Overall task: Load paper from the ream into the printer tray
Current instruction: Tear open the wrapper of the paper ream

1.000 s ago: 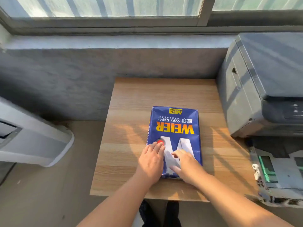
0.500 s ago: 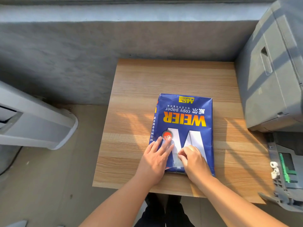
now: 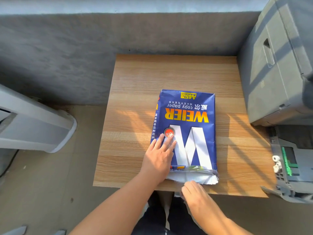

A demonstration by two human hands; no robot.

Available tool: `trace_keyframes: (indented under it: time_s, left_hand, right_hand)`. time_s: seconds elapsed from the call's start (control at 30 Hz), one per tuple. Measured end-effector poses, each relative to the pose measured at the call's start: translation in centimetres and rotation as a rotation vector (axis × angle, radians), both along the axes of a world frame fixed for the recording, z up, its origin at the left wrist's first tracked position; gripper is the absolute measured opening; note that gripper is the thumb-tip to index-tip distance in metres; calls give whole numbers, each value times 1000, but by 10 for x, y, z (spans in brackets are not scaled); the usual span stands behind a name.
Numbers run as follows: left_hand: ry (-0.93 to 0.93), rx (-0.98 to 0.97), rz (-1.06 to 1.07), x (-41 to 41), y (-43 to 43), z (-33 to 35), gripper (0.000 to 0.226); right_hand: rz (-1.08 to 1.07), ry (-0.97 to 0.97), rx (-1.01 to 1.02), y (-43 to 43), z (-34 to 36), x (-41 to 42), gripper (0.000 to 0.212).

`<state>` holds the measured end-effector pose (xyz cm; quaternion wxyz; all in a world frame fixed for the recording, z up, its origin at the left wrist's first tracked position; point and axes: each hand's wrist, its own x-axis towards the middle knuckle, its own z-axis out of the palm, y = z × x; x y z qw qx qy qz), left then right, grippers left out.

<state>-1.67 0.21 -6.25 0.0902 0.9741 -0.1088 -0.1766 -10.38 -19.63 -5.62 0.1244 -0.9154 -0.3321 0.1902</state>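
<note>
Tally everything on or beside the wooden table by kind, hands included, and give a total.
Paper ream: 1
Printer: 1
Pulled-out printer tray: 1
Hands: 2, left hand flat on the ream, right hand at its opened end
Total: 5

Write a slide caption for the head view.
Left hand presses flat on a blue paper ream on a wooden table while the right hand works at its opened near end.

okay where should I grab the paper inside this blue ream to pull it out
At the near end of the ream, where the wrapper is torn open and white paper sticks out. Come from the table's near edge and pinch that edge, while the left hand lies flat on the wrapper.
</note>
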Motion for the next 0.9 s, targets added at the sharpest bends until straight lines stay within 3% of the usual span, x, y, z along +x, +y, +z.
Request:
trace_keyframes:
  time_s: [0.17,0.27,0.33,0.43,0.53,0.7,0.9]
  left_hand:
    - [-140,-110,37,-16,4,7,42]
    - [-131,-113,58,-33,9,12,46]
    - [-95,-90,66,-39,11,15,53]
    - [-68,-76,119,-43,12,19,52]
    - [-44,-87,179,-45,12,21,51]
    - [-2,-116,202,-47,14,28,52]
    - [40,-273,287,-51,15,32,53]
  right_hand:
    - [-158,-84,35,7,-12,-7,22]
    - [-299,17,166,9,-3,-13,8]
    - [-640,191,329,14,14,-15,5]
    - [-1325,392,571,22,23,-4,8]
    - [-1660,372,657,19,17,15,19]
    - [-1680,289,567,20,9,25,42]
    - [-1709,192,516,22,-2,32,30]
